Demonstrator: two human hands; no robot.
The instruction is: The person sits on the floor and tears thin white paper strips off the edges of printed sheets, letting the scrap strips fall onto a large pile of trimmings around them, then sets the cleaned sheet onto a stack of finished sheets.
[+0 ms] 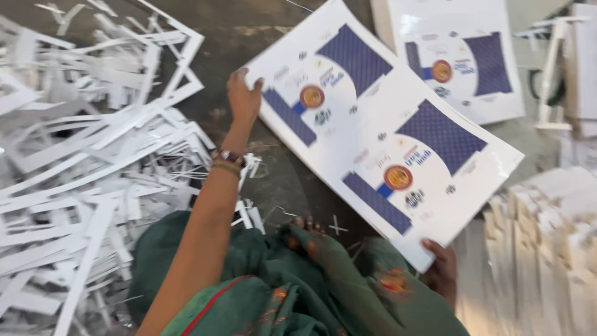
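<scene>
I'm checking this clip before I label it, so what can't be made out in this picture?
- Right hand: head view, its fingers are hidden under the corner of the printed sheet.
- Second printed sheet: cut off by the top edge.
- Stack of white pieces: blurred and cut off by the right and bottom edges.
- Pile of white strips: runs off the left edge, too blurred to count.
- Left hand: fingertips blurred at the sheet's edge.

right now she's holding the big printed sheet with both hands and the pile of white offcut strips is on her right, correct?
Not quite: in the head view the pile of white offcut strips lies on the person's left. The left hand and right hand do both hold the printed sheet.
</scene>
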